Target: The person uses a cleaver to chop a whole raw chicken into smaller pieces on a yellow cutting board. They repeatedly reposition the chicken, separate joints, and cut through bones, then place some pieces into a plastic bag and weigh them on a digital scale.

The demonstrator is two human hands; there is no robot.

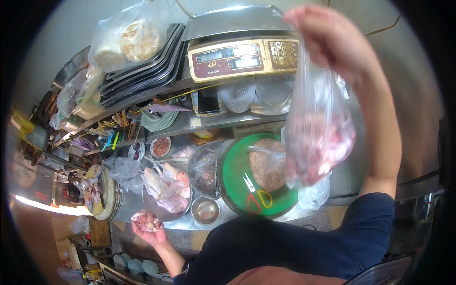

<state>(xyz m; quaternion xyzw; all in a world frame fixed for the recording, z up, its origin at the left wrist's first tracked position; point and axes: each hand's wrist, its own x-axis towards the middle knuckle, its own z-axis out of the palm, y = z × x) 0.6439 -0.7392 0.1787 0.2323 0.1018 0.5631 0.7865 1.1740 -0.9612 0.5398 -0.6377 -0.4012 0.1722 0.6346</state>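
High at the upper right, my right hand (326, 41) grips the gathered neck of a clear plastic bag (302, 96). Pinkish-red raw meat (320, 142) hangs in the bag, beside the green cutting board (237, 160). My left hand (156, 237), low on the left, cups small pieces of raw meat (144, 219) in its palm. Near it, whole raw poultry (171, 188) lies in a round metal pan (167, 215). On the board rest scissors (252, 188) with one red and one yellow handle, and a knotted plastic bag of brownish food (267, 167).
A small steel bowl (206, 211) and a dark container (205, 169) stand between pan and board. Farther left is a round chopping block (110, 194) with meat scraps. A digital scale (228, 60) sits on the shelf above, beside stacked black trays (142, 76) and bagged flatbreads (140, 41).
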